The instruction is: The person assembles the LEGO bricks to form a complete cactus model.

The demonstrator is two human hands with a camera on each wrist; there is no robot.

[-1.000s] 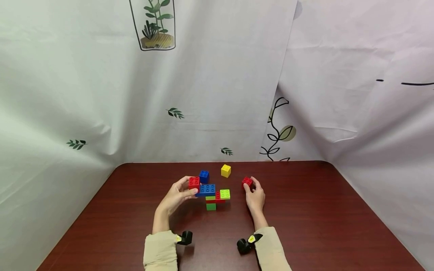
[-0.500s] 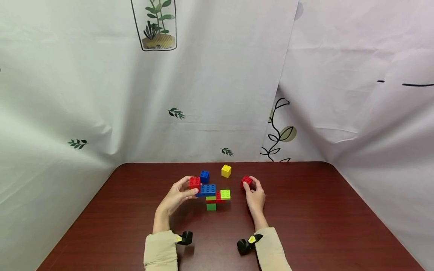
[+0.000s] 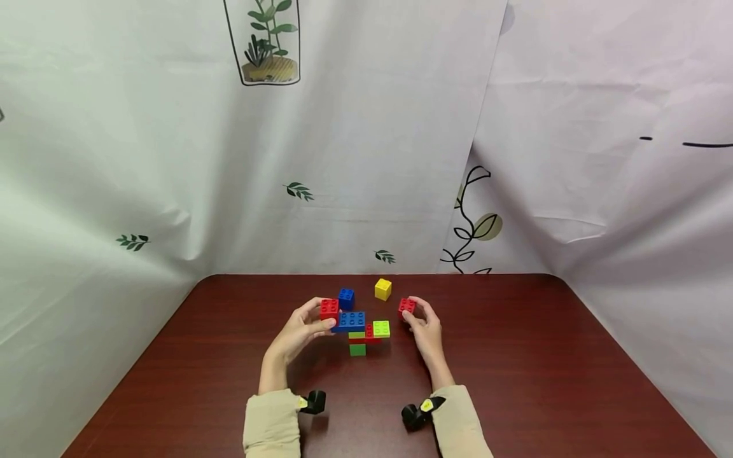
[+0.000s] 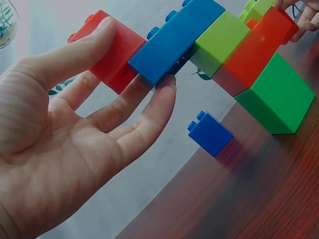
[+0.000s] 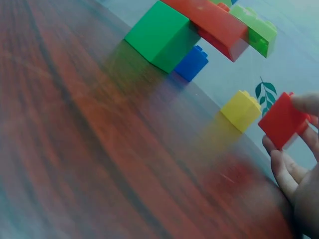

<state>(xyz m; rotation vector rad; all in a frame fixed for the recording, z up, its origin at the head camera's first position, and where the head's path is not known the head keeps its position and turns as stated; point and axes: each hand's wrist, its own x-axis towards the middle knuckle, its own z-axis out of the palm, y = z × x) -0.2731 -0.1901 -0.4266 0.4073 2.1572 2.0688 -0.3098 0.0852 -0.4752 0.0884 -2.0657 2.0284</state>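
Note:
My left hand (image 3: 298,329) pinches a red toy brick (image 4: 117,57) at the left end of a built brick structure; its fingertips lie under the long blue brick (image 3: 350,321). Beneath that blue brick come a lime brick (image 4: 222,42), a long red brick (image 4: 259,52) and a green brick (image 4: 279,97) standing on the table. Another lime brick (image 3: 381,329) tops the right end of the long red one. To the right of the structure, my right hand (image 3: 426,324) holds a separate red brick (image 5: 284,119) between thumb and fingers, raised over the table.
Behind the structure, a small blue brick (image 3: 346,298) and a yellow brick (image 3: 383,289) lie loose near the far edge of the brown table (image 3: 532,356). A white patterned cloth (image 3: 366,140) hangs just behind that edge.
My right hand has moved left with its red brick, closer to the structure. The left hand keeps its grip in about the same place.

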